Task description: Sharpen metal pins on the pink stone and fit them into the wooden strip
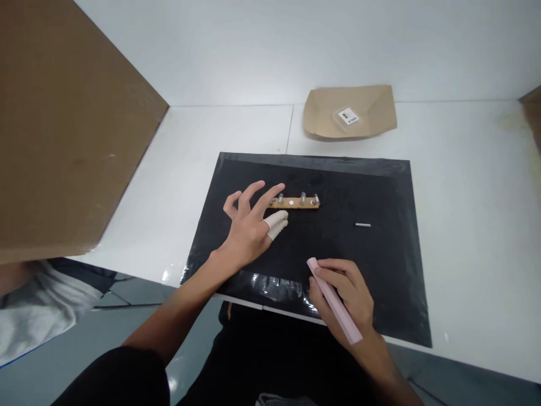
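Observation:
My left hand [249, 231] is over the middle of the black mat, with white finger cots on its thumb and index finger. Those two tips are pinched together, perhaps on something tiny and grey that I cannot make out, while the other fingers stay raised. Just beyond them lies a narrow yellow-brown strip [298, 203] bearing several upright metal clips; its left end is partly behind my fingers. My right hand [349, 293] grips a long pale pink bar [338, 309], tilted above the mat's front edge. A small thin whitish rod [363, 225] rests on the mat to the right.
The black mat [321, 242] covers the front of a white table [465, 225]. Behind it stands a brown paper tray [372, 113] holding a small clear labelled box [347, 117]. A tall brown cardboard panel [67, 129] rises at left, with another person's sleeve [46, 310] below.

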Demonstrator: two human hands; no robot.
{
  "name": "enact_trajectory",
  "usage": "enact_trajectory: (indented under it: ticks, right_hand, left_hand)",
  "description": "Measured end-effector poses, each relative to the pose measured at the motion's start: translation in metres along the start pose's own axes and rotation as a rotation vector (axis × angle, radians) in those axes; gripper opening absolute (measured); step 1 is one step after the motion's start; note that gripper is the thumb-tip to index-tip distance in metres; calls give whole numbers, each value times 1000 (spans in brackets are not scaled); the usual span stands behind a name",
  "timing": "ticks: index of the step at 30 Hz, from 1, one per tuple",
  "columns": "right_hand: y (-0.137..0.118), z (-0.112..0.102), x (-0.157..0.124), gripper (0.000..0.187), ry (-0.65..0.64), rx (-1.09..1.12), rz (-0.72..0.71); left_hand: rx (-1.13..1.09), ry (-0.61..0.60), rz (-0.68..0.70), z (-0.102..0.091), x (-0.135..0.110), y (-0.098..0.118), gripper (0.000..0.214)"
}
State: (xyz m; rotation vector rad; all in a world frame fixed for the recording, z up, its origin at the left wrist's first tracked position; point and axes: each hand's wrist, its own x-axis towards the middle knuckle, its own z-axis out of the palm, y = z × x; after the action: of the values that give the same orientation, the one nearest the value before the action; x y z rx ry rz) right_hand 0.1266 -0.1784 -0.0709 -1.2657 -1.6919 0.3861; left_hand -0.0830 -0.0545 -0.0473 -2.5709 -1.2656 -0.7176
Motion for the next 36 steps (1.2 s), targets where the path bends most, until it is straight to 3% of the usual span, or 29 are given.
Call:
enact_trajectory:
  ticks: [7, 13, 27, 32, 36]
  right_hand:
    - [0, 0, -1, 27, -17, 11, 37]
    - [2, -1, -1, 28, -52, 50, 38]
    - [2, -1, 0, 28, -50, 51, 18]
    - [1, 0, 0, 27, -52, 43, 38]
    - [2, 1, 0, 26, -52, 27, 42]
  left_hand:
    - [29, -39, -230, -22, -10, 36, 6]
    - [90, -19, -293, -23, -16, 56, 12]
    - [-5, -171, -391, -42, -25, 46, 28]
    - [-80, -316, -514, -36, -30, 36, 24]
    - [-152, -335, -551, -25, -29, 32, 21]
